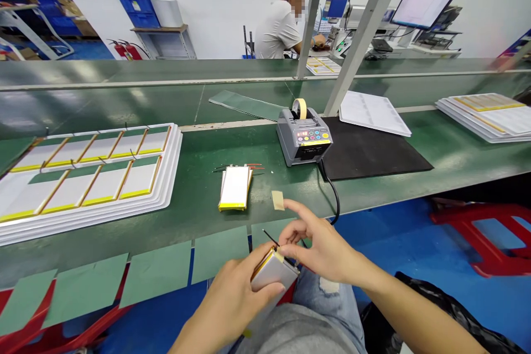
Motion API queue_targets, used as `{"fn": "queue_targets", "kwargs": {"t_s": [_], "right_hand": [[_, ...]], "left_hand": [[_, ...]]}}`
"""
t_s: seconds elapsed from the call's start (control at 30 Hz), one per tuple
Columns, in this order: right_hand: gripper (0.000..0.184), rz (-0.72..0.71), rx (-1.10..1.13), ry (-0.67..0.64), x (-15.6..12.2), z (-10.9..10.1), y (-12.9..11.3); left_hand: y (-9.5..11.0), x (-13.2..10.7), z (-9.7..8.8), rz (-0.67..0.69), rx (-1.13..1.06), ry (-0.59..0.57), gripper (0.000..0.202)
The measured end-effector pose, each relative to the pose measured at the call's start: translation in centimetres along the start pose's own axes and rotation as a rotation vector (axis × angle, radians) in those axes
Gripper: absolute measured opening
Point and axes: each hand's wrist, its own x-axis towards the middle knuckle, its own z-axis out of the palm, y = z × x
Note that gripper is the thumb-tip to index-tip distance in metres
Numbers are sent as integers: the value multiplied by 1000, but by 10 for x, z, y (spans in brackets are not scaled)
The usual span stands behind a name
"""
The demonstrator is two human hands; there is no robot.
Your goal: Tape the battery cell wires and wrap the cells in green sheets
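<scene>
In my left hand [230, 296] is a flat silver pouch battery [272, 272] with yellow edging, held tilted above my lap between thumb and fingers. A black wire sticks up from its top end. My right hand [317, 240] is closed at that same end, thumb and fingers pinching near the wire and a bit of tape. Its index finger reaches forward, a short piece of beige tape [277, 200] at the tip. Beyond my hands, a small stack of similar batteries [234, 187] with red and black wires lies on the green bench [199, 177].
A grey tape dispenser [305, 138] with a beige roll stands behind, its cable running over the bench edge. White trays of batteries [176, 177] are stacked left, more trays [481, 121] right. A black mat [373, 149] lies beside the dispenser. A person [276, 30] sits across.
</scene>
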Motion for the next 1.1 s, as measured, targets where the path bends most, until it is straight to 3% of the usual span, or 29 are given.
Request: {"fn": "queue_targets", "kwargs": {"t_s": [0.07, 0.13, 0.2, 0.33, 0.47, 0.73, 0.97, 1.03, 1.1], "right_hand": [[58, -58, 20, 8, 4, -14, -3], [32, -128, -30, -11, 8, -30, -6], [13, -154, -87, -145, 12, -42, -8], [23, -176, -195, -503, 19, -48, -5], [17, -269, -403, -610, 22, -41, -7], [18, -272, -635, -543, 18, -34, -15], [24, -150, -691, -476, 19, -29, -10], [36, -105, -624, -362, 16, -25, -7], [55, -123, -571, -108, 9, -19, -3]], "left_hand": [[-3, 2, -2, 8, -126, 7, 48], [-6, 4, -5, 41, -263, -21, 45], [-7, 6, -11, 89, -375, -69, 41], [-6, 7, -18, 158, -466, -147, 43], [-2, 6, -18, 142, -445, -169, 48], [1, 3, -16, 138, -353, -166, 43], [1, -1, -15, 80, -180, -67, 45], [-2, -3, -14, 52, -148, -26, 44], [-4, -5, -12, -8, -102, 87, 45]]}}
